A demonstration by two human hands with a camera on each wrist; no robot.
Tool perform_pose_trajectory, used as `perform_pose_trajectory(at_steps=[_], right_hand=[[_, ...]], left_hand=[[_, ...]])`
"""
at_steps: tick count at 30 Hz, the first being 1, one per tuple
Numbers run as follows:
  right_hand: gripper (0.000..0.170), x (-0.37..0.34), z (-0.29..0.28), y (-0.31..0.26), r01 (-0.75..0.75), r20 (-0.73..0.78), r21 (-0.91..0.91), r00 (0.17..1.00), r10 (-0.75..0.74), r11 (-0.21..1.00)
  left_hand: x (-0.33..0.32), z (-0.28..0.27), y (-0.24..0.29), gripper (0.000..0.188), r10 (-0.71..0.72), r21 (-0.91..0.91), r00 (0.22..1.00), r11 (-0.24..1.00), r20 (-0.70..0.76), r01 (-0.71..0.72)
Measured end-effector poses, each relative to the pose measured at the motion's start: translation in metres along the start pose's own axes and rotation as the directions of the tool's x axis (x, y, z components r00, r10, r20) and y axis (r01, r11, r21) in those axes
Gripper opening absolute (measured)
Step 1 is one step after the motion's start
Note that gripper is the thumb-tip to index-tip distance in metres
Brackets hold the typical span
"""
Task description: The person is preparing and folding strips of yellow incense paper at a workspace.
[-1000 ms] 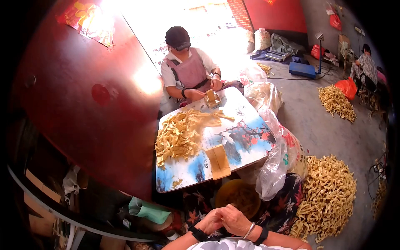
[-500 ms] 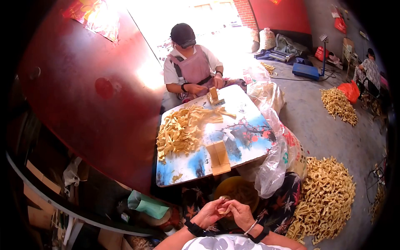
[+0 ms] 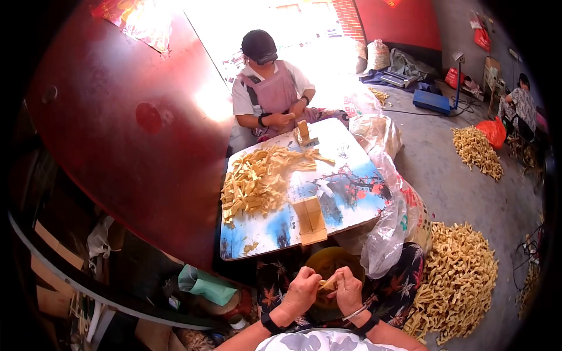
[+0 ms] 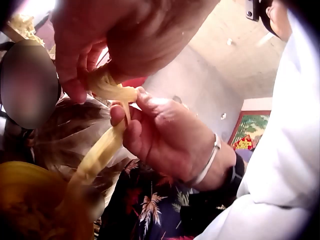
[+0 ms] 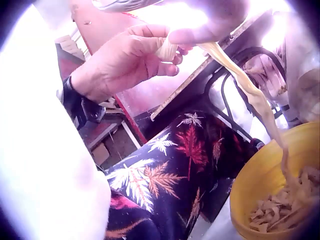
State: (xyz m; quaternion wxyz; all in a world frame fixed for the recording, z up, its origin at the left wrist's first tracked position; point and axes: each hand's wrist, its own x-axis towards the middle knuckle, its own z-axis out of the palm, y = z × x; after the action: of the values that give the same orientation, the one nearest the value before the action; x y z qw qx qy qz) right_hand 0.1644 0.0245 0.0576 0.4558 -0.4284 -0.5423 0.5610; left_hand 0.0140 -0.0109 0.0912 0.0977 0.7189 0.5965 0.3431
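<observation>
My left hand point(image 3: 300, 292) and right hand point(image 3: 349, 292) are close together over my lap, pinching a long, soft, pale yellow strip point(image 4: 100, 155) that looks like tofu skin. In the left wrist view its upper part is folded into a wrap under the left fingers, while the right thumb and fingers pinch it just below. From the right hand point(image 5: 215, 20) the strip's tail hangs into a yellow bucket point(image 5: 245, 185) between my knees. More strips lie inside that bucket. The left hand point(image 5: 125, 57) holds the folded end between thumb and fingers.
Ahead stands a painted table point(image 3: 275, 234) bearing a heap of yellow strips point(image 3: 252, 181) and a wooden holder point(image 3: 309, 219). Another person point(image 3: 272, 93) sits across it. To my right are a plastic-lined sack point(image 3: 383, 234) and a large pile of knotted pieces point(image 3: 453, 286) on the floor.
My hands were bunched together, then moved slightly forward and apart, with the strip now showing between them. The person opposite has drawn their hands back from the small wooden holder.
</observation>
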Motion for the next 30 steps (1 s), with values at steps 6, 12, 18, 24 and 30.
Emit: perform_pose_trajectory(at_steps=[6,12,18,24,30], right_hand=[[0.012,0.011,0.006,0.019,-0.197,0.013,0.071,0.98,0.197,0.978],[0.015,0.004,-0.001,-0.005,-0.03,0.142,-0.136,0.989,0.049,0.99],[0.018,0.006,-0.006,0.028,-0.06,0.22,-0.068,0.973,0.074,0.996],[0.023,0.012,-0.018,0.02,-0.634,0.602,0.399,0.726,0.333,0.662],[0.02,0.015,-0.017,0.008,-0.726,0.683,0.46,0.657,0.318,0.512]], left_hand=[[0.003,0.005,0.014,0.027,0.234,0.284,0.972,0.931,0.018,-0.23],[0.002,0.011,0.001,0.034,-0.01,0.201,0.995,0.98,0.095,-0.01],[0.001,0.01,0.003,0.033,-0.017,-0.045,0.995,0.999,0.096,0.022],[-0.004,0.014,-0.007,0.019,-0.131,-0.081,0.989,0.989,-0.07,0.125],[-0.009,0.016,-0.013,0.006,-0.253,-0.258,0.967,0.937,-0.042,0.234]])
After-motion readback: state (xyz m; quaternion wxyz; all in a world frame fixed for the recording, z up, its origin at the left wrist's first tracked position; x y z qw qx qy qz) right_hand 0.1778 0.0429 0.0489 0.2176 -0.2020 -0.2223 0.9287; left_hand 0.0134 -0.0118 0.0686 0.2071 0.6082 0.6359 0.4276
